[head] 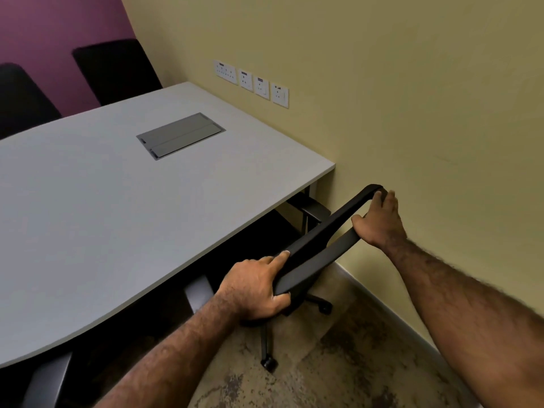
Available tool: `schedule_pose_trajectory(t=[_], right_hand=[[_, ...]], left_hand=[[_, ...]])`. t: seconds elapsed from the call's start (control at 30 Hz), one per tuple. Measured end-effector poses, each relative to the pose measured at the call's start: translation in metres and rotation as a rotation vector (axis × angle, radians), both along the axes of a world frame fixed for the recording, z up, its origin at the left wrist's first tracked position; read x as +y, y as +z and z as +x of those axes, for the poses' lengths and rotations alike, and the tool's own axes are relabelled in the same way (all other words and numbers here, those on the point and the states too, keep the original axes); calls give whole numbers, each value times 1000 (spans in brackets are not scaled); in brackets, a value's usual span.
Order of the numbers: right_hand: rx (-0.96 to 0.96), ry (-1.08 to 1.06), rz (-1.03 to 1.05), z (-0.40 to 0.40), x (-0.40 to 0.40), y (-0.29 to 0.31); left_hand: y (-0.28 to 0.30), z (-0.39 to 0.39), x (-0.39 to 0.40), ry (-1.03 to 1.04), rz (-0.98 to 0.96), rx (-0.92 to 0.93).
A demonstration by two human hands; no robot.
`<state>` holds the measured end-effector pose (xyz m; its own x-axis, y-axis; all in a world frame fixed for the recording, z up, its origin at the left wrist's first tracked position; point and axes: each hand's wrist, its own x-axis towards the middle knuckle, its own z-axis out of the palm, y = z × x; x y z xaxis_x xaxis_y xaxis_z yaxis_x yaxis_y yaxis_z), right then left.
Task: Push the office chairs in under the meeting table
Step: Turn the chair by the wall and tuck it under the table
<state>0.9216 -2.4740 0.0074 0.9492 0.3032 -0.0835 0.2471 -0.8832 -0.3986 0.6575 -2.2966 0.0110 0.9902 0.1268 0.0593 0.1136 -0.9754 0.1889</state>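
Meeting table left, 2 far chairs tucked; left hand and right hand both clamped on near office chair's backrest, seat partly under; risk: armrest jams on table leg, or right knuckles scrape wall.

Yellow wall w/ sockets, purple wall, mottled carpet.

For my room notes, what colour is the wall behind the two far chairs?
Purple wall, clearest in the head view; the side wall is pale yellow.
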Motion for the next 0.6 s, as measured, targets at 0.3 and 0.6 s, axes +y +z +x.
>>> schedule_pose_trajectory(t=[0.3,0.6], right_hand=[[-40,161,-2,47,47,-4],[-4,268,-34,73,74,-4]], left_hand=[[4,27,33,112,22,14],[1,41,61,209,-16,53]])
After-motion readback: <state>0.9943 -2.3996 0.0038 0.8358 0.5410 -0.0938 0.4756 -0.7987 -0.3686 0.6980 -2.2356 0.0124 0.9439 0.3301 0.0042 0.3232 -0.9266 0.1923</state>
